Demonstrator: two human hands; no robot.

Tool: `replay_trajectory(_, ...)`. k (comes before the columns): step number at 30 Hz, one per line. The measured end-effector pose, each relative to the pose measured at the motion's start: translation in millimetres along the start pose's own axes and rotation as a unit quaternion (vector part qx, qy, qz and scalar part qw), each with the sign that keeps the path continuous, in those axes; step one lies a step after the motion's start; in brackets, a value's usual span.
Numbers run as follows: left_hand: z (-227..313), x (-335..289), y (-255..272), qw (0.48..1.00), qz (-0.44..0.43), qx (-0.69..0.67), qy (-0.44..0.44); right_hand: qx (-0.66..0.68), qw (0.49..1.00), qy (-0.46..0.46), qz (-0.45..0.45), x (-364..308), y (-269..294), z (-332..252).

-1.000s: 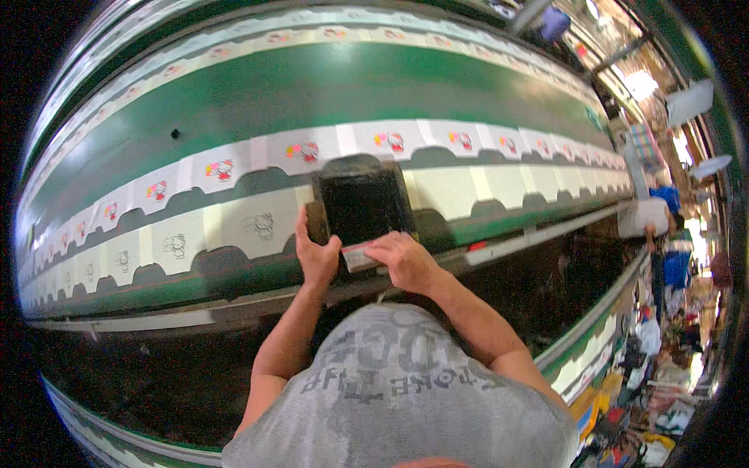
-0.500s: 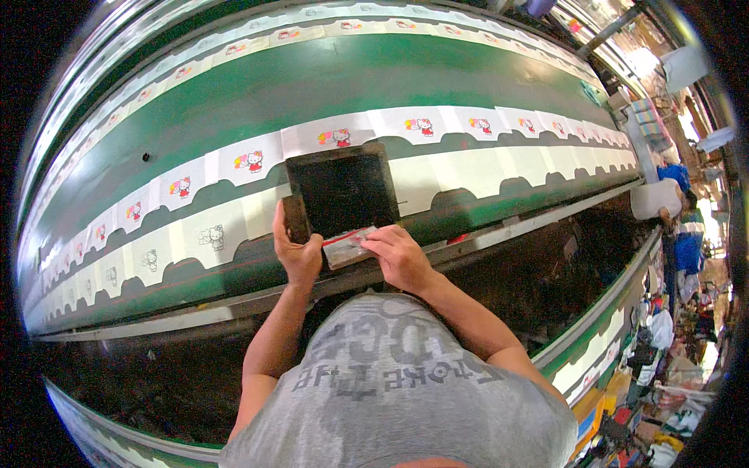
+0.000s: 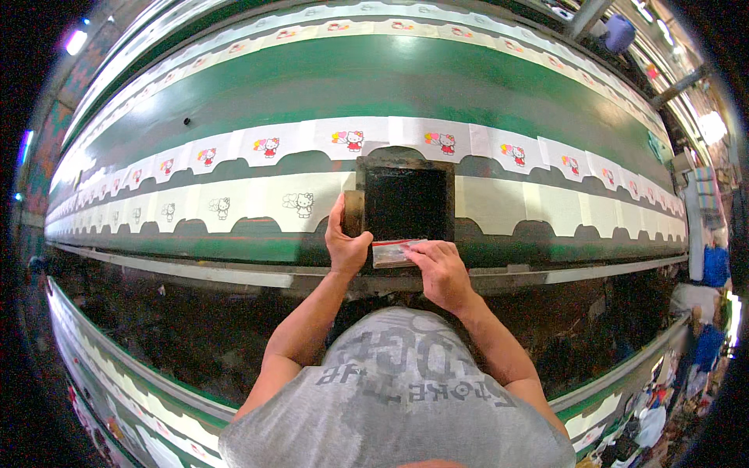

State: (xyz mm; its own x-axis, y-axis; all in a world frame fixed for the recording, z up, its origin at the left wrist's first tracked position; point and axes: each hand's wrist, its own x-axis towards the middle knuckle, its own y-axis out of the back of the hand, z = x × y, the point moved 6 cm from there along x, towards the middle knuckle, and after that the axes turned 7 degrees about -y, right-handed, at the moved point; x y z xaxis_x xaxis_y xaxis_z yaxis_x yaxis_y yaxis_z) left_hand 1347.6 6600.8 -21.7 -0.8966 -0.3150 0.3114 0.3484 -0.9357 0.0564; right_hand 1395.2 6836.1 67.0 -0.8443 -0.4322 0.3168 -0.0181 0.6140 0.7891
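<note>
A dark rectangular printing screen (image 3: 409, 204) in a wooden frame lies across the near row of white cloth pieces. My left hand (image 3: 346, 243) closes around a brown wooden block (image 3: 353, 214) on its left side, thumb by the near corner. At the near end, my right hand (image 3: 445, 271) pinches a flat, pale, shiny piece with a red edge (image 3: 392, 254); its exact kind is unclear. Left of the screen, a white cloth piece (image 3: 273, 187) bears a black outline figure. Behind, another piece (image 3: 382, 131) belongs to a row printed in colour.
The long green table (image 3: 257, 86) runs left to right, with more printed pieces along its far side. A pale rail (image 3: 195, 273) follows its near edge. A small black object (image 3: 186, 121) sits on the green top. Another table (image 3: 156, 382) stands behind me; clutter fills the right.
The view has turned, so the table now runs level. Screen and hands appear farther right, and the screen looks straighter. Both hands keep their holds.
</note>
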Motion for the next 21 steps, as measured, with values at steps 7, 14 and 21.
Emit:
replay_trajectory(7, -27, -1, 3, 0.999, -0.002, 0.002, 0.039, -0.062, 0.991, 0.045, -0.109, 21, -14, 0)
replay_trajectory(14, -17, 1, 1, 0.994, 0.002, -0.085, 0.07, -0.056, 0.971, 0.024, -0.231, 64, -1, 28)
replay_trajectory(21, -25, 0, 0, 0.991, 0.0, -0.099, 0.09, -0.051, 0.977, 0.01, -0.206, 116, -6, 54)
